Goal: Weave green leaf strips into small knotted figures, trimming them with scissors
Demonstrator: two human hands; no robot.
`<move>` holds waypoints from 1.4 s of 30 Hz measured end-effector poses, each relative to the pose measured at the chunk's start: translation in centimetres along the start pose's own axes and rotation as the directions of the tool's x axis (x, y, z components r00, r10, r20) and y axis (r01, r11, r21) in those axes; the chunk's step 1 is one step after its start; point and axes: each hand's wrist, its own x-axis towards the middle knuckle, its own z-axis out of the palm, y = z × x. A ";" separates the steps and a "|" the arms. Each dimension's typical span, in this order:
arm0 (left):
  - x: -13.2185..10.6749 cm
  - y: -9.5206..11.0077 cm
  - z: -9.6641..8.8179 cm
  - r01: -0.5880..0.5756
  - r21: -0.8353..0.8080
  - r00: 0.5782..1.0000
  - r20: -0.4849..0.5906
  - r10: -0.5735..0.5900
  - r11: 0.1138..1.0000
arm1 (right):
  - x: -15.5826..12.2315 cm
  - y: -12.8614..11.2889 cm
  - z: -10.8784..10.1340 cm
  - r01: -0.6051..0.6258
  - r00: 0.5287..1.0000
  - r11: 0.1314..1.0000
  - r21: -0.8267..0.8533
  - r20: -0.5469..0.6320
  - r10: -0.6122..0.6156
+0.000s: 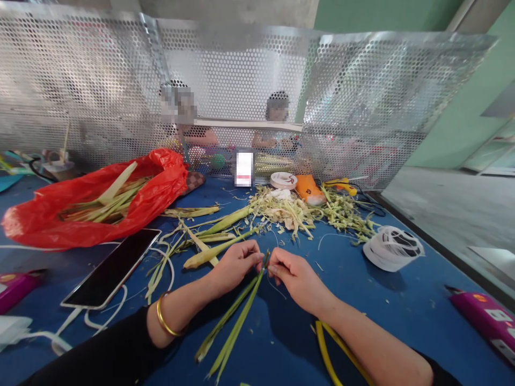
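In the middle of the table, my left hand (239, 267) and my right hand (296, 276) face each other with closed fingertips. Between them stands the upper end of a small bundle of green corn husk strips (241, 317), whose loose ends spread toward me. A fine pale thread (277, 288) crosses the bundle near its top, and a length trails below my right fingers. Both hands pinch at this thread, one on each side of the bundle, though the fingers mostly hide it. Yellow-handled scissors or pliers (323, 354) lie partly under my right forearm.
Loose husks (213, 249) and shredded scraps (287, 212) lie beyond my hands. At left are a red bag (161, 206) of husks, a phone (115, 268) and white cables. A white spool (388, 249) and purple glue gun (483, 316) stand right. Two people sit behind a perforated screen (241, 69).
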 end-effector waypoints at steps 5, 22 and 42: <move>0.1 -0.2 0.1 0.016 -0.001 1.000 -0.004 -0.016 1.000 | 0.2 0.0 -0.2 0.002 1.000 1.000 0.016 -0.007 -0.002; -0.4 0.4 0.3 0.071 0.044 0.997 0.021 -0.072 0.996 | 0.5 -0.4 -0.2 -0.053 0.990 0.966 0.254 -0.115 0.085; -0.4 0.0 -0.5 0.014 -0.327 0.991 -0.118 -0.056 0.945 | 0.3 -0.2 -1.6 -0.169 0.980 0.966 0.197 0.140 0.142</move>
